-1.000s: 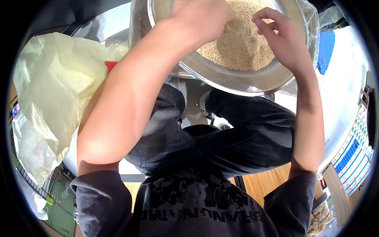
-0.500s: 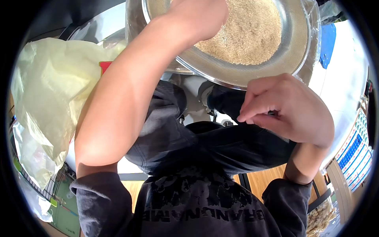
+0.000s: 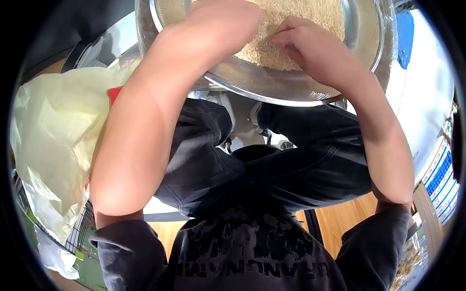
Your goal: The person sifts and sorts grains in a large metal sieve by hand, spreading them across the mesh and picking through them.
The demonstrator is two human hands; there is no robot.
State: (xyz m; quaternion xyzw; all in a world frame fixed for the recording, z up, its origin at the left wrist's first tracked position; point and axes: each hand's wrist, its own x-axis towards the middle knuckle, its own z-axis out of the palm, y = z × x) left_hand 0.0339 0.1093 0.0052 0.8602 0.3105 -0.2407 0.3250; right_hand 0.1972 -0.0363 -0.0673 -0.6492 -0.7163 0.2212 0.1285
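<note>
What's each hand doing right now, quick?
Left hand: can't tell; its fingers are hidden.
Right hand: fingers bent at the grain in the strainer; can't tell if it's holding any.

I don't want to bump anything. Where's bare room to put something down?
The white surface looks bare at the right, below the blue thing and beside the right forearm. Inside the strainer, there's bare mesh between the grain and the right rim. It's crowded at left, by the yellowish bag, and around the left hand and right hand.

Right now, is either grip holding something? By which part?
Can't tell: the left grip hides its fingers; the right grip, over the grain, looks too unclear.
</note>
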